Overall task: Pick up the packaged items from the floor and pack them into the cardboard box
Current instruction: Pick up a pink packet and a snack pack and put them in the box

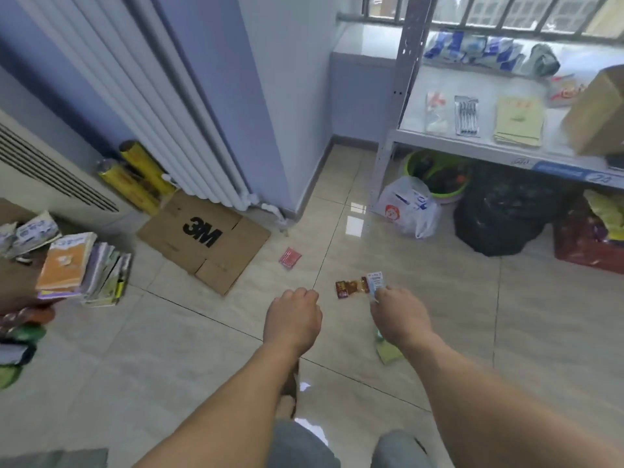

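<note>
The right hand [398,315] is curled, fingertips pinching the lower edge of a small white-and-blue packet [375,282], which stands up from the fingers. Just left of that packet, touching or overlapping its edge, is a brown-and-red packet [351,287]; whether the hand also holds it or it lies on the floor [169,359] cannot be told. The left hand [293,317] hangs beside the right, loosely closed with knuckles up and nothing visible in it; its palm side is hidden. Under the right wrist a green packet [388,349] lies on the tiles, partly covered by the arm.

Farther out, one red packet [290,257] lies alone on the floor, well apart from both hands. That makes four small packets in sight near the hands: white-and-blue, brown-and-red, green, red.

Beyond the red one, a flattened cardboard sheet [206,238] printed "3M" lies against the base of the white radiator [162,106], with two gold rolls [135,177] leaning beside it. At left is one stack of books [84,268]. At right a metal shelf [472,143] carries one cardboard box [597,113] at its far right end, tilted, along with several flat packs. Under the shelf are one white plastic bag [408,207], one green basin [435,173], one black bag [499,217] and one red crate [587,244].
</note>
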